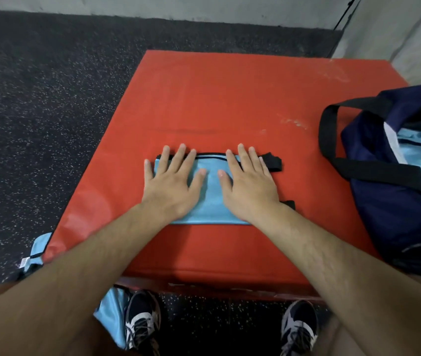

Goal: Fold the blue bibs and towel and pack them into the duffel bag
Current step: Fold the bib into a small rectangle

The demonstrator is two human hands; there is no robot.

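A folded light-blue bib [210,199] with black trim lies flat on the red mat [230,98]. My left hand [172,183] presses on its left half with straight spread fingers. My right hand [249,183] presses flat on its right half. A black strap end [272,161] sticks out past my right fingers. The navy duffel bag [394,201] stands open at the mat's right edge, with light-blue fabric [420,155] inside it. More light-blue fabric [110,314] hangs off the mat's near left corner, by my left knee.
The red mat lies on dark speckled rubber flooring [37,111], near a grey wall [178,9]. The bag's black handle [327,134] loops over the mat. My two shoes [141,322] stand at the mat's near edge.
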